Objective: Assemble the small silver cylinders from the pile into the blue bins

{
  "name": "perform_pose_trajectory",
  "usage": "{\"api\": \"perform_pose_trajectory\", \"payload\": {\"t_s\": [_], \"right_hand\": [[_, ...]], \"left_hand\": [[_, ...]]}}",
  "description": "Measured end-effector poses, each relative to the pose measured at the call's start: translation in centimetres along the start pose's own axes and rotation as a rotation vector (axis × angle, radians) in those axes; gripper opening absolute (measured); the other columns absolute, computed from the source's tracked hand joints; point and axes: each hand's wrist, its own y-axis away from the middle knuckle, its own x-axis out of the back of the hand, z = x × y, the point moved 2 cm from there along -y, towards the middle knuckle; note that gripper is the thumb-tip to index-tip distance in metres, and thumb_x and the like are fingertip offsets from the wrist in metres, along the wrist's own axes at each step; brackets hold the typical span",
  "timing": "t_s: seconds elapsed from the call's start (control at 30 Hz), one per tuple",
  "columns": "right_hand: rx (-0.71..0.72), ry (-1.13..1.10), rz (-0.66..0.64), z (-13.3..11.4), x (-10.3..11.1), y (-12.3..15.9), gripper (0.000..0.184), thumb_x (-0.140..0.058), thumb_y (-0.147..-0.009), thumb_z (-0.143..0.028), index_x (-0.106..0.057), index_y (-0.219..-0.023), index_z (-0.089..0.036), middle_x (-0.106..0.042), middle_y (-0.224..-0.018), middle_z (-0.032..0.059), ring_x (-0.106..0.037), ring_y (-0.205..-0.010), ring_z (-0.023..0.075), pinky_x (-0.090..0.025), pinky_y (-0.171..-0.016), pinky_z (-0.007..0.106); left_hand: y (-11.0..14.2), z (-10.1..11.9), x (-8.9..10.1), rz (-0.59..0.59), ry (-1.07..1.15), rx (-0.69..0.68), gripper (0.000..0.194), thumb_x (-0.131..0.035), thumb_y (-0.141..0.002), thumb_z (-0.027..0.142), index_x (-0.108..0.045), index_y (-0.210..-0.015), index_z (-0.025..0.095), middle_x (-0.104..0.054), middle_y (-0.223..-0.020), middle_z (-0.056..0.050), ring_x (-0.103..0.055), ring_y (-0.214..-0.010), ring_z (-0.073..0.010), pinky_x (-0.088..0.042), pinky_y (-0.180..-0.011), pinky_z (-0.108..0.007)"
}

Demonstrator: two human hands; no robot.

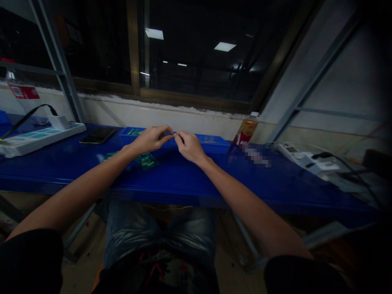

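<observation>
Starting at the far left of the frame, there's a bottle with a red label, and below it a white power strip with a white plug seated in it. Moving along, a dark phone lies flat on the blue table. Now left of centre, the green pieces lie loose on the tabletop, some partly behind the left forearm, with more green bits in the left end of the long blue tray behind. And here's the left hand, mid-frame, thumb and forefinger pinched together in front of the tray, fingertips meeting those of the right hand, its fingers curled and pinching too! Whatever may sit between those tips is too small to make out, so I can't tell what either grips. On to the right, a red-and-orange packet stands by the tray's end, a pixelated patch just beside it, and towards the right edge lies a second power strip with dark cable nearby.
</observation>
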Motion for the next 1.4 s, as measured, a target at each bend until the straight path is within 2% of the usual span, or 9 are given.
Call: {"api": "perform_pose_trajectory", "payload": {"t_s": [0.3, 0.47, 0.6, 0.7, 0.8, 1.0, 1.13, 1.27, 1.4], "right_hand": [[-0.011, -0.071, 0.009, -0.1, 0.0, 0.3, 0.034, -0.049, -0.082, -0.035, -0.048, -0.111, -0.018, -0.055, -0.065, -0.0013, -0.05, -0.059, 0.0128, -0.034, -0.059, 0.024], [0.047, -0.037, -0.013, -0.1, -0.2, 0.3, 0.02, -0.047, -0.084, -0.033, -0.057, -0.092, -0.018, -0.056, -0.067, 0.0006, -0.049, -0.061, 0.012, -0.033, -0.059, 0.024], [0.003, 0.029, 0.027, 1.2, -0.4, -0.2, 0.024, -0.043, -0.086, -0.035, -0.06, -0.087, -0.018, -0.058, -0.069, 0.0025, -0.05, -0.064, 0.0135, -0.033, -0.06, 0.025], [-0.072, 0.138, 0.091, 3.2, -0.5, -0.9, 0.023, -0.045, -0.084, -0.033, -0.061, -0.088, -0.017, -0.059, -0.074, 0.005, -0.051, -0.07, 0.0163, -0.035, -0.064, 0.027], [-0.158, 0.253, 0.126, 5.1, -0.6, -1.5, 0.023, -0.047, -0.081, -0.03, -0.061, -0.092, -0.016, -0.06, -0.079, 0.0076, -0.05, -0.079, 0.0203, -0.036, -0.068, 0.03], [-0.189, 0.295, 0.118, 5.3, -0.2, -1.6, 0.026, -0.042, -0.079, -0.023, -0.06, -0.062, -0.017, -0.055, -0.07, 0.0072, -0.046, -0.075, 0.0198, -0.036, -0.069, 0.033], [-0.15, 0.299, 0.129, 3.5, 0.2, -1.4, 0.028, -0.042, -0.076, -0.022, -0.057, -0.053, -0.016, -0.054, -0.069, 0.0074, -0.046, -0.078, 0.0209, -0.034, -0.07, 0.034], [-0.081, 0.295, 0.089, 1.8, 0.0, -0.9, 0.022, -0.041, -0.075, -0.019, -0.058, -0.061, -0.017, -0.057, -0.076, 0.0073, -0.046, -0.084, 0.0219, -0.033, -0.073, 0.035], [0.002, 0.235, -0.005, 0.8, -0.8, -0.5, 0.025, -0.048, -0.07, -0.02, -0.055, -0.093, -0.018, -0.061, -0.087, 0.0059, -0.048, -0.085, 0.0222, -0.034, -0.073, 0.034]], "left_hand": [[-0.1, -0.1, -0.1, -0.008, -0.067, 0.068, 0.031, -0.033, -0.089, 0.032, -0.057, -0.081, 0.014, -0.061, -0.067, -0.005, -0.054, -0.06, -0.0125, -0.037, -0.059, -0.024], [-0.4, -0.5, 0.2, -0.102, -0.146, 0.145, 0.042, -0.028, -0.09, 0.037, -0.06, -0.077, 0.014, -0.063, -0.069, -0.006, -0.055, -0.062, -0.0133, -0.039, -0.062, -0.025], [-0.2, -2.7, 1.1, -0.375, -0.283, 0.351, 0.045, -0.031, -0.086, 0.043, -0.065, -0.083, 0.014, -0.066, -0.081, -0.009, -0.058, -0.071, -0.0181, -0.041, -0.068, -0.028], [0.7, -4.4, 1.6, -0.649, -0.381, 0.466, 0.037, -0.048, -0.075, 0.046, -0.067, -0.089, 0.017, -0.067, -0.089, -0.01, -0.059, -0.077, -0.0216, -0.042, -0.07, -0.03], [1.2, -4.6, 1.5, -0.743, -0.405, 0.469, 0.031, -0.059, -0.067, 0.038, -0.068, -0.09, 0.02, -0.067, -0.093, -0.008, -0.058, -0.079, -0.0216, -0.042, -0.071, -0.03], [1.0, -3.2, 0.3, -0.673, -0.402, 0.42, 0.02, -0.055, -0.067, 0.024, -0.068, -0.081, 0.021, -0.069, -0.086, -0.006, -0.059, -0.072, -0.0186, -0.041, -0.064, -0.027], [0.4, -3.2, -0.5, -0.478, -0.252, 0.283, 0.02, -0.056, -0.07, 0.024, -0.066, -0.086, 0.019, -0.068, -0.08, -0.005, -0.06, -0.07, -0.0174, -0.042, -0.064, -0.025], [-0.2, -2.5, -1.2, -0.198, 0.003, 0.155, 0.032, -0.049, -0.075, 0.019, -0.061, -0.104, 0.014, -0.068, -0.074, -0.006, -0.061, -0.066, -0.0153, -0.044, -0.066, -0.025], [-0.5, -1.9, -1.8, -0.053, 0.226, 0.184, 0.027, -0.051, -0.075, 0.019, -0.064, -0.097, 0.013, -0.068, -0.078, -0.007, -0.062, -0.066, -0.0148, -0.047, -0.066, -0.027]]}}
